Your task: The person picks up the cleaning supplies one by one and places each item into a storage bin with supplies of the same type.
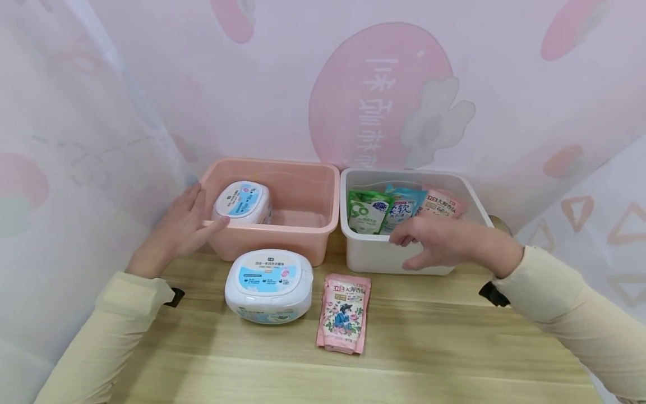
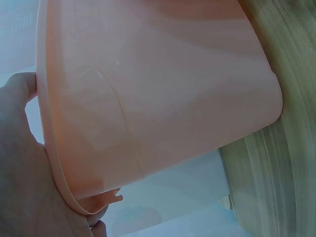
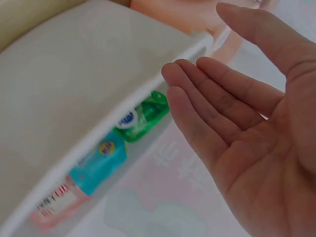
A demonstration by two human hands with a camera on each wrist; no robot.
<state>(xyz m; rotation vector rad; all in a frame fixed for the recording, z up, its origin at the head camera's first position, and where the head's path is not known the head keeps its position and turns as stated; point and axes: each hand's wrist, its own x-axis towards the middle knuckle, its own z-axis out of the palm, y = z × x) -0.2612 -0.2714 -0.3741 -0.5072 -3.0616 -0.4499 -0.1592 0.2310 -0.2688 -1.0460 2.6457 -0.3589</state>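
At the left corner of the pink bin [image 1: 272, 238], my left hand [image 1: 179, 227] holds the rim, thumb along the front and fingers round the side. The left wrist view shows its thumb [image 2: 22, 89] against the rim. Inside that bin sits a white laundry-pod tub [image 1: 242, 202]. My right hand [image 1: 439, 238] is over the front rim of the white bin [image 1: 373, 255], holding nothing; its fingers [image 3: 212, 94] extend loosely in the right wrist view. The white bin contains a green pouch [image 1: 368, 210], a blue pouch [image 1: 404, 205] and a pink pouch [image 1: 441, 203].
In front of the pink bin stands another white tub [image 1: 269, 289] with a blue label. A pink pouch [image 1: 344, 314] lies to its right on the wooden table [image 1: 429, 348]. A patterned white curtain [image 1: 272, 95] hangs behind the bins and along both sides.
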